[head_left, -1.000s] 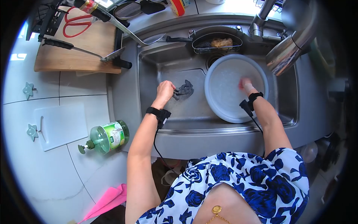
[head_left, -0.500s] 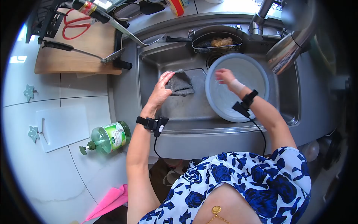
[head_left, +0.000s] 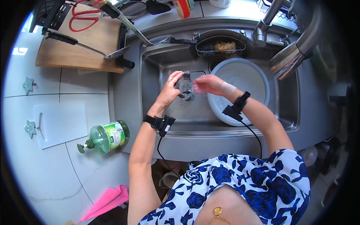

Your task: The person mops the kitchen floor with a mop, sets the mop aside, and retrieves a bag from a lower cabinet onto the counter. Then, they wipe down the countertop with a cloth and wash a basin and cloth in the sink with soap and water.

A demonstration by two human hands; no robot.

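Observation:
My left hand (head_left: 169,91) grips a wet dark grey cloth (head_left: 183,88) over the left part of the steel sink (head_left: 183,114). Just right of the cloth, my right hand (head_left: 210,84) reaches across the left rim of a round basin (head_left: 267,88), its fingers stretched towards the cloth and partly blurred. Splashing water shows between my right fingers and the cloth. No object is visible in that hand. The pale basin stands in the right part of the sink, and its contents look like clear water.
A wire caddy (head_left: 220,53) with a yellowish scrubber hangs at the sink's back. The faucet (head_left: 290,58) leans in at the back right. Left lie a wooden board (head_left: 84,41), red scissors (head_left: 80,20), a spatula (head_left: 90,48), a green pump bottle (head_left: 112,137) and a white board (head_left: 62,125).
My right hand has moved left from over the basin to beside the cloth, and water now splashes there. My left hand, still holding the cloth, has shifted slightly right.

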